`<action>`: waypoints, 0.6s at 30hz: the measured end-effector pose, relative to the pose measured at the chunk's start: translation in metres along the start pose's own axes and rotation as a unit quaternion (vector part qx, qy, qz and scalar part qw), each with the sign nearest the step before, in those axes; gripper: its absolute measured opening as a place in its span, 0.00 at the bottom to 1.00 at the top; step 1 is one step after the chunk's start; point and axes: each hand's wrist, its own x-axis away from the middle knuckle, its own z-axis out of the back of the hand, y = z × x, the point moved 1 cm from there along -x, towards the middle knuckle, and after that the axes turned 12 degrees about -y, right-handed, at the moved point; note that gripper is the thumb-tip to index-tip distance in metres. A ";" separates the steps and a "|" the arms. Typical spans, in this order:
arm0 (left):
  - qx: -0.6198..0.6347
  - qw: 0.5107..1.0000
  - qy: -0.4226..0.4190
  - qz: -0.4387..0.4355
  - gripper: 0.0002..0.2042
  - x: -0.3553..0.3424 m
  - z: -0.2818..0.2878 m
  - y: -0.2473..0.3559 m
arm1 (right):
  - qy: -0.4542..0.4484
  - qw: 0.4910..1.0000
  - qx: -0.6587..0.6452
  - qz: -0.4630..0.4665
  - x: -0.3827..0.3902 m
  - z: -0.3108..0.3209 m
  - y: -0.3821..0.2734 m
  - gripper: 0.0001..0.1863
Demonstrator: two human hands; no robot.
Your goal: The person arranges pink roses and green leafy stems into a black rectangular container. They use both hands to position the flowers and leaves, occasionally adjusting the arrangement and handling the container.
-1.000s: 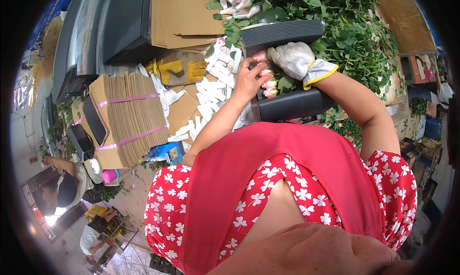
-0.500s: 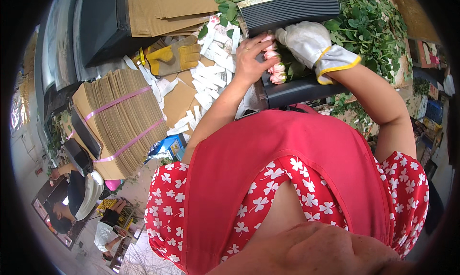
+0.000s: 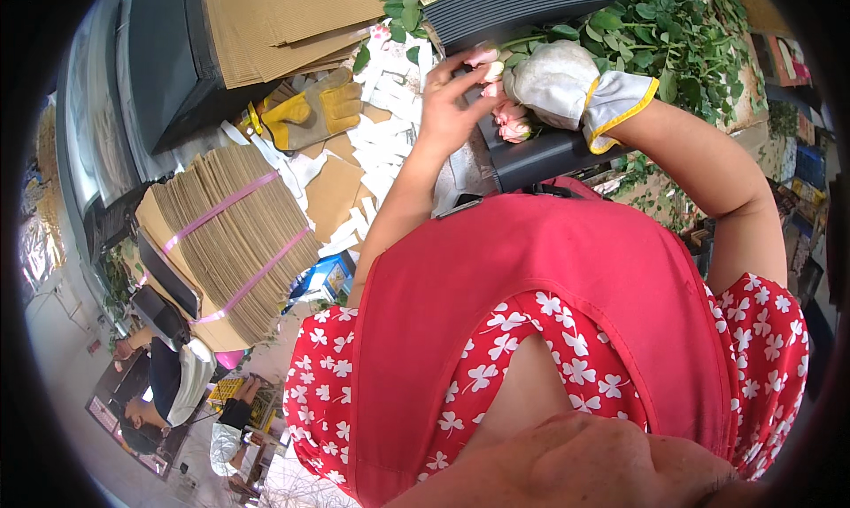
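Observation:
A short row of pale pink roses (image 3: 509, 116) lies across the black padded rest in front of me; one bloom at the far end is paler, nearly cream. My left hand (image 3: 450, 105) is bare, its fingers spread apart with the tips touching the left side of the blooms. A white work glove with yellow trim covers my right hand (image 3: 556, 85), which is curled closed just right of the rose heads. The rose stems under it are hidden by the glove. Just beyond the hands stands a black ribbed block (image 3: 522, 12).
Leafy green stems (image 3: 655, 38) heap up at the right. White paper strips (image 3: 390, 109) are scattered left of my hand, near a yellow-and-grey glove (image 3: 314, 109). A strapped cardboard stack (image 3: 226, 233) and flat cardboard sheets (image 3: 292, 12) stand farther left. Two people are in the lower left background.
My left fingers have shifted from over the blooms to their left side and spread more. My gloved right hand has come lower and nearer the rose heads. The whole view has tilted slightly.

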 end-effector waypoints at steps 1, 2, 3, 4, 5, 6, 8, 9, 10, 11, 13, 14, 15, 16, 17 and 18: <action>0.059 0.997 0.033 0.042 0.19 0.012 0.002 -0.005 | 0.032 0.998 -0.060 0.016 0.001 -0.011 0.005 0.14; 0.085 0.984 0.128 0.090 0.17 0.023 0.005 -0.010 | 0.048 0.994 -0.090 0.029 0.000 -0.012 0.009 0.14; 0.082 0.985 0.114 0.097 0.17 0.031 0.004 -0.014 | 0.063 0.990 -0.120 0.043 0.001 -0.013 0.013 0.14; 0.080 0.986 0.098 0.106 0.17 0.037 0.007 -0.008 | 0.060 0.989 -0.125 0.050 0.003 -0.010 0.013 0.14; 0.077 0.986 0.088 0.119 0.17 0.040 0.011 0.005 | 0.040 0.991 -0.124 0.037 0.002 -0.009 0.011 0.14; 0.057 0.994 0.028 0.086 0.19 0.034 0.009 0.018 | 0.023 0.992 -0.122 0.023 0.001 -0.008 0.010 0.14; 0.003 0.997 -0.016 0.079 0.22 0.020 -0.004 0.047 | -0.005 1.000 -0.026 -0.001 0.001 -0.005 0.006 0.14; -0.042 0.994 -0.023 0.095 0.23 0.017 -0.011 0.052 | -0.014 0.998 0.068 -0.013 0.001 -0.003 0.005 0.14; -0.057 0.993 -0.025 0.098 0.22 0.017 -0.012 0.049 | -0.036 0.998 0.039 -0.023 0.004 0.002 0.005 0.12; -0.072 0.992 -0.024 0.102 0.22 0.018 -0.015 0.041 | -0.060 0.998 0.013 -0.031 0.006 0.012 0.004 0.11; -0.092 0.990 -0.021 0.108 0.21 0.020 -0.018 0.031 | -0.037 0.999 0.018 -0.013 0.014 0.020 0.003 0.08; -0.097 0.989 -0.020 0.109 0.22 0.021 -0.019 0.027 | 0.015 0.999 0.050 0.009 0.018 0.018 0.003 0.07; -0.101 0.989 -0.019 0.110 0.22 0.023 -0.021 0.024 | 0.012 0.998 0.042 0.047 0.019 0.018 0.005 0.07; -0.097 0.990 -0.015 0.104 0.20 0.023 -0.024 0.023 | -0.026 0.998 0.009 0.050 0.014 0.003 0.013 0.08; -0.098 0.990 -0.013 0.102 0.21 0.023 -0.024 0.024 | -0.062 0.996 -0.027 0.052 0.007 -0.007 0.016 0.10; -0.099 0.990 -0.010 0.100 0.23 0.024 -0.024 0.027 | -0.041 0.996 -0.059 0.052 0.006 -0.010 0.015 0.12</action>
